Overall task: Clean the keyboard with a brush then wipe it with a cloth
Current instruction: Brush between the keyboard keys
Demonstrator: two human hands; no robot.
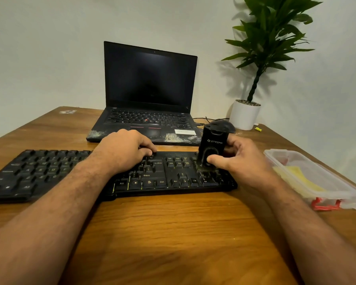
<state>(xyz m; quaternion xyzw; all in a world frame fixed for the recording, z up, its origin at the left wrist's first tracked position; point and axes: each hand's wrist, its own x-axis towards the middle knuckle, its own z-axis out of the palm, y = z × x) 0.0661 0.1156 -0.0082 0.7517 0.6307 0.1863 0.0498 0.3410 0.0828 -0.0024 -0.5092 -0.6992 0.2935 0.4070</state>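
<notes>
From the head view, your right hand [237, 159] grips the upright black block-shaped brush [213, 148], thumb across its front and fingers [230, 144] curled round the far side, so that hand is closed on the tool. Its bristle end is pressed down among the keys at the right end of the long black plastic keyboard [103, 173], by the number pad. Your left hand [124, 150] lies palm-down on the keys near the middle-right of the board, fingers bent and pressing, holding nothing and steadying it. The keyboard lies flat across the brown wooden desk [173, 229], just in front of the open black laptop [148, 95], whose palm rest carries pale dusty smears.

You look to be in the brushing step, working the right end; the cloth wipe has not begun. A yellow cloth [300, 177] seems to lie inside the clear plastic lidded box [317, 182] to your right, though the lid blurs it.

Next, you would likely drag the bristles along the gaps between key rows, with the left hand pinning the board so it does not slide. Light pressure should do; keep crumbs moving off the edge instead of deeper under the caps.
</notes>
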